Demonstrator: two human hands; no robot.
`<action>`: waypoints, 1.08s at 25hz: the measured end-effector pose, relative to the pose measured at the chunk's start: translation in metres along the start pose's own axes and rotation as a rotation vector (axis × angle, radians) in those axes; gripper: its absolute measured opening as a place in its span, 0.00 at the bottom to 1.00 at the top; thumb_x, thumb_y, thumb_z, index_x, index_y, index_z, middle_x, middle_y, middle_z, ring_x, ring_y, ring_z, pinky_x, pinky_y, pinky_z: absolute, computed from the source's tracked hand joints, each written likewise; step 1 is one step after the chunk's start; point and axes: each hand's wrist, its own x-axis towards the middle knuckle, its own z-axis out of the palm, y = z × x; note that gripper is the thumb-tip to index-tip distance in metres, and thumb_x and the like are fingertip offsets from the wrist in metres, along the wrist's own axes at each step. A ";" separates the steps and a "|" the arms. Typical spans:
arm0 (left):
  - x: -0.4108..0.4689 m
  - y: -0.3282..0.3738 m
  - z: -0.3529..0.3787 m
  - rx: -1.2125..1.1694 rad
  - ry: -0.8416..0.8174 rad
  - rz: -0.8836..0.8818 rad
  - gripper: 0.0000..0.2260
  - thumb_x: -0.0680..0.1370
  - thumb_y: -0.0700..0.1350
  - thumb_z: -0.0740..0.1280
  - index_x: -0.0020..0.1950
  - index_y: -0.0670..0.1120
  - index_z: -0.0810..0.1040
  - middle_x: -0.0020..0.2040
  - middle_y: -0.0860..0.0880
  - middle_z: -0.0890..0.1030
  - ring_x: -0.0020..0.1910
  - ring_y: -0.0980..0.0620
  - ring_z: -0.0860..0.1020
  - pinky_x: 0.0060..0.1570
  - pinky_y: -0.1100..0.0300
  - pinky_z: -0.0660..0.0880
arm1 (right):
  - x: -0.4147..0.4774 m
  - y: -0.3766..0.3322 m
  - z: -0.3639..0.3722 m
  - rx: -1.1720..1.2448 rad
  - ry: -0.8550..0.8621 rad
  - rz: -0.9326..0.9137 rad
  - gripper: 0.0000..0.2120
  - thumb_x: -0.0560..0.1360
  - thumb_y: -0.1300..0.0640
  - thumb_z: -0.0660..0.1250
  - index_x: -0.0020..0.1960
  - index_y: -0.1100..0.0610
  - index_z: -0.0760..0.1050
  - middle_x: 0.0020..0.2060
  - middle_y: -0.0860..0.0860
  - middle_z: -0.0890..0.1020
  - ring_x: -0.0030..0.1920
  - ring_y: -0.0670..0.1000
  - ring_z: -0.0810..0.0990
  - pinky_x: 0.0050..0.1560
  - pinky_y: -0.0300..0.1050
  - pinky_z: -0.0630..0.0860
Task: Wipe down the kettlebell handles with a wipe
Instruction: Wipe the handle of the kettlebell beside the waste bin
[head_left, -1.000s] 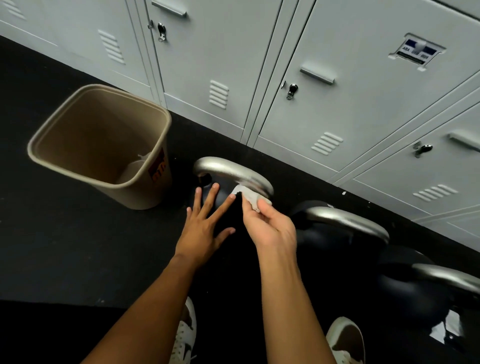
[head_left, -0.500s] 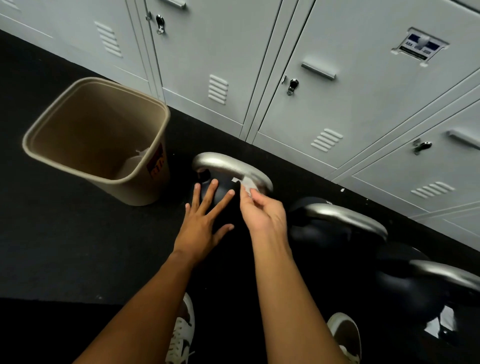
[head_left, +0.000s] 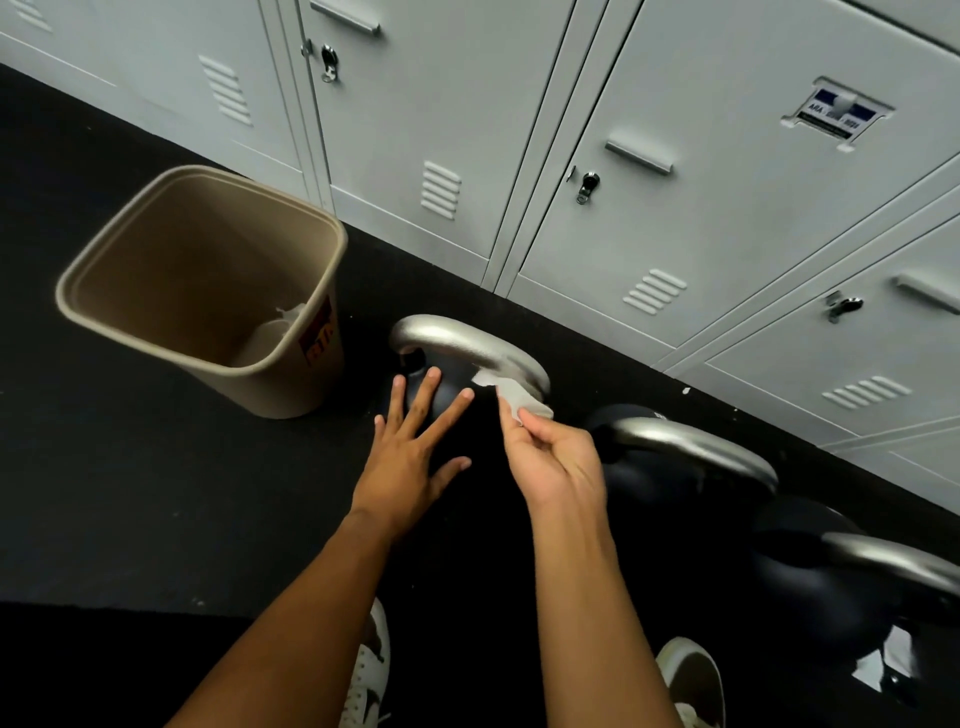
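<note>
Three black kettlebells with silver handles stand in a row on the dark floor. The nearest-left one has its handle (head_left: 457, 343) arched above a black body. My right hand (head_left: 556, 462) pinches a small white wipe (head_left: 511, 397) against the right end of that handle. My left hand (head_left: 410, 457) lies flat with fingers spread on the black body of the same kettlebell. The second handle (head_left: 691, 447) and third handle (head_left: 893, 561) lie to the right, untouched.
A tan waste bin (head_left: 208, 280) stands left of the kettlebells with white scraps inside. Grey lockers (head_left: 571, 130) line the wall behind. My white shoes (head_left: 371, 670) show at the bottom edge.
My right hand has drawn back slightly toward me, still pinching the wipe at the right end of the first handle. My left hand has stayed spread on the kettlebell body.
</note>
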 end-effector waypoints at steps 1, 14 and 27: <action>0.001 0.000 0.000 0.001 0.002 -0.003 0.38 0.78 0.55 0.68 0.78 0.68 0.45 0.79 0.60 0.34 0.78 0.47 0.31 0.73 0.34 0.46 | -0.004 -0.002 0.004 0.126 -0.140 0.069 0.21 0.79 0.73 0.55 0.71 0.71 0.65 0.69 0.68 0.70 0.73 0.63 0.66 0.76 0.54 0.58; -0.001 0.000 0.000 0.008 0.014 0.005 0.39 0.78 0.55 0.68 0.78 0.68 0.45 0.80 0.59 0.35 0.78 0.46 0.32 0.73 0.31 0.50 | 0.019 -0.012 -0.011 -0.537 -0.283 -0.205 0.16 0.81 0.48 0.64 0.61 0.57 0.82 0.58 0.50 0.82 0.63 0.57 0.78 0.75 0.43 0.62; -0.002 -0.001 0.004 0.004 0.048 0.025 0.34 0.77 0.58 0.64 0.80 0.61 0.53 0.81 0.58 0.38 0.79 0.45 0.33 0.72 0.33 0.48 | -0.004 0.025 0.029 0.208 -0.104 0.241 0.13 0.80 0.73 0.55 0.60 0.68 0.74 0.67 0.64 0.75 0.70 0.60 0.72 0.74 0.51 0.65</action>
